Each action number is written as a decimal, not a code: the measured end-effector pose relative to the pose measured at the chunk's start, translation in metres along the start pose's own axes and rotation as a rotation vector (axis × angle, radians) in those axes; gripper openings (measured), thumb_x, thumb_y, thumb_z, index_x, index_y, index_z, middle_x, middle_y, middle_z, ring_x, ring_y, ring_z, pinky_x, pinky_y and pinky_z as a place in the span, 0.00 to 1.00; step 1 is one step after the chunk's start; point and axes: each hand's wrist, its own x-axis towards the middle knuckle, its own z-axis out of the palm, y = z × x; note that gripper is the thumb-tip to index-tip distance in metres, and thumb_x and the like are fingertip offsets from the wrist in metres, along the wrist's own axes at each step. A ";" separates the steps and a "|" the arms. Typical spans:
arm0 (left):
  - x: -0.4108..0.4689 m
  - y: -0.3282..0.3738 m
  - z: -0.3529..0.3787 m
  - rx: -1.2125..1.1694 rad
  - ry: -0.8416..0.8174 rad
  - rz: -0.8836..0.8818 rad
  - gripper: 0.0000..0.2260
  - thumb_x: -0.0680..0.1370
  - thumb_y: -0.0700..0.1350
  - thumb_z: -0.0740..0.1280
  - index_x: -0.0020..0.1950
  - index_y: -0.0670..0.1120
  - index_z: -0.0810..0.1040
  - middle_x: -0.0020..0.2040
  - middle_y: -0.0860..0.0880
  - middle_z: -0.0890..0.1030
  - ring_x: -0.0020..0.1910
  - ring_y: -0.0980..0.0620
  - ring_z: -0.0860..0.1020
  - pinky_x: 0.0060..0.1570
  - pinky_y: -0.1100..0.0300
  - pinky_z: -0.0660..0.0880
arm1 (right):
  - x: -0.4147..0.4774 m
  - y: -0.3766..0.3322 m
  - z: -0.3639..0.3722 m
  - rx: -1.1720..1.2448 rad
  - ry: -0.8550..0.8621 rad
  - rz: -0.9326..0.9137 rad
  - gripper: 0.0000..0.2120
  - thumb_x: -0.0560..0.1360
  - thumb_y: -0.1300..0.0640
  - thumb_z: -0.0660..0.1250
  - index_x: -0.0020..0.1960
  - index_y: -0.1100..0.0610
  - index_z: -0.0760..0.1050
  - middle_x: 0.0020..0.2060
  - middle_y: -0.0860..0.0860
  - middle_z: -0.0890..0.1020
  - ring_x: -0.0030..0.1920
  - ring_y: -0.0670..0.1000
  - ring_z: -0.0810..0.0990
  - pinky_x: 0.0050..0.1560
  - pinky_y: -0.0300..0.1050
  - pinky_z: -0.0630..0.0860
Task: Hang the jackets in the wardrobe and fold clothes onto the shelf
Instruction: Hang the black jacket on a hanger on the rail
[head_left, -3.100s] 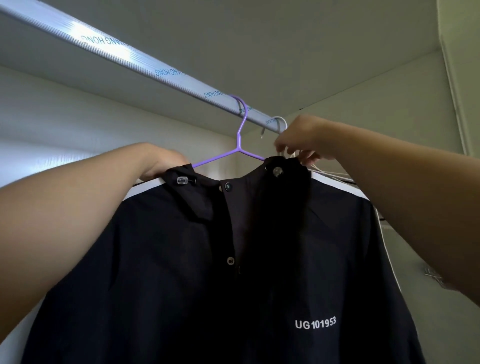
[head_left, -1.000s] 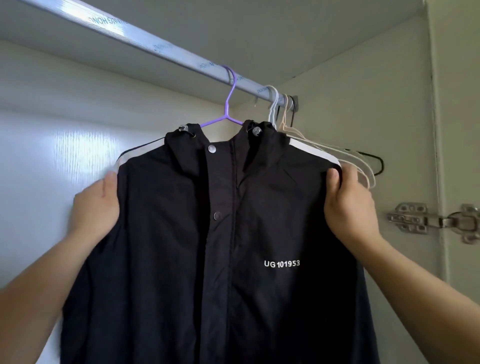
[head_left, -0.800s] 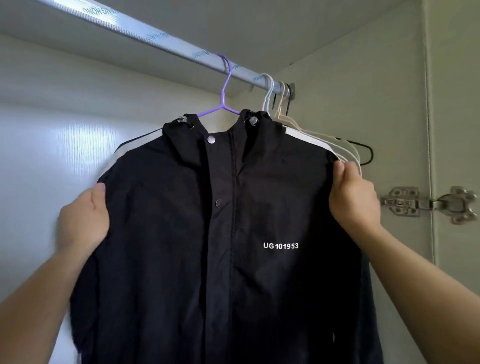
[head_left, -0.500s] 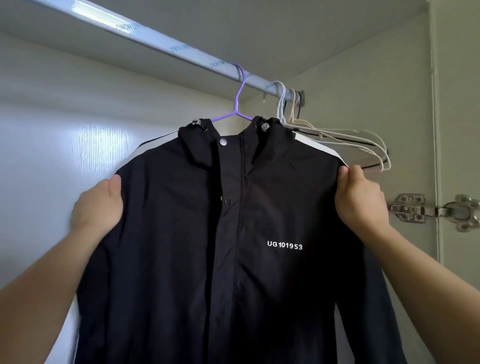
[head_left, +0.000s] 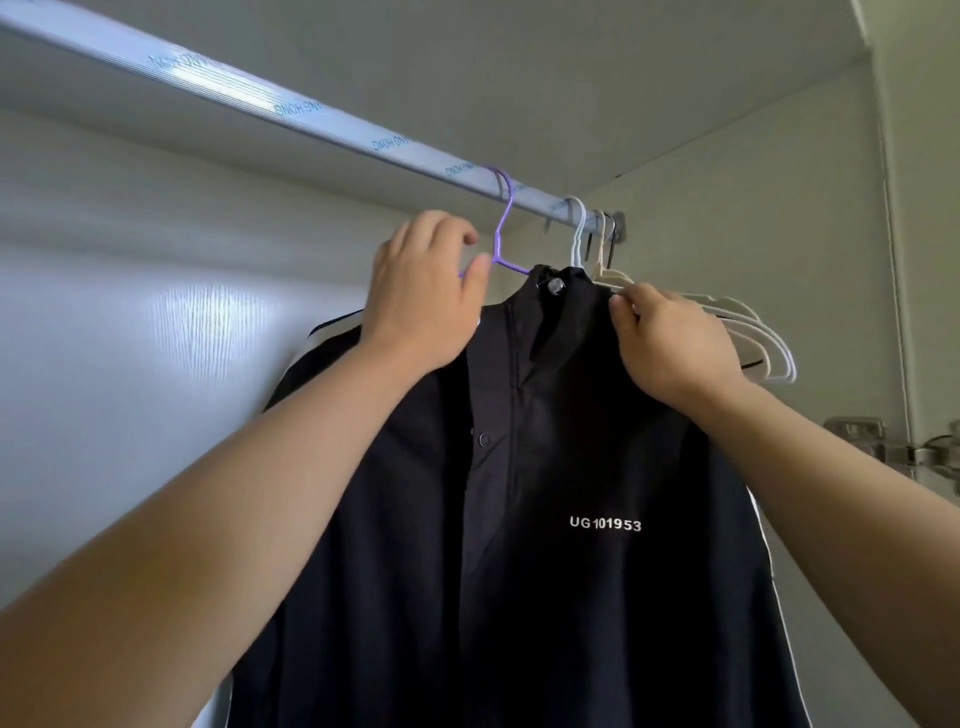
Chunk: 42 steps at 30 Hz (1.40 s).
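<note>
Gripping jacket (head_left: 571, 467) collar, left hand (head_left: 421, 301), right hand (head_left: 670, 348)

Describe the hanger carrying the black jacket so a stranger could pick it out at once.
Find the silver rail across the top of the wardrobe. Toward its right end, one thin hook loops over it with the black jacket hanging beneath. That is the purple hanger; the other hangers bunched to its right are white, cream or black, and bare.
</note>
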 end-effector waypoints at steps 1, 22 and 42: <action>0.007 0.011 0.003 -0.016 -0.020 0.043 0.12 0.80 0.50 0.60 0.57 0.46 0.78 0.57 0.49 0.79 0.56 0.45 0.75 0.58 0.50 0.70 | 0.000 0.001 -0.004 0.007 -0.012 -0.008 0.18 0.85 0.46 0.51 0.53 0.57 0.74 0.49 0.60 0.81 0.49 0.65 0.78 0.43 0.53 0.69; 0.047 0.018 -0.132 0.252 -0.574 -0.333 0.20 0.78 0.50 0.61 0.38 0.35 0.79 0.38 0.34 0.79 0.36 0.43 0.71 0.45 0.43 0.75 | -0.087 -0.147 -0.073 1.010 -0.417 -0.140 0.18 0.82 0.51 0.58 0.37 0.58 0.67 0.29 0.49 0.71 0.30 0.51 0.68 0.31 0.45 0.65; 0.060 -0.036 -0.290 1.097 -1.008 -0.795 0.21 0.78 0.44 0.56 0.34 0.43 0.86 0.33 0.48 0.85 0.40 0.47 0.83 0.48 0.58 0.79 | -0.134 -0.336 -0.108 1.506 -0.794 -0.637 0.18 0.80 0.42 0.58 0.61 0.54 0.67 0.47 0.56 0.80 0.43 0.55 0.80 0.43 0.52 0.78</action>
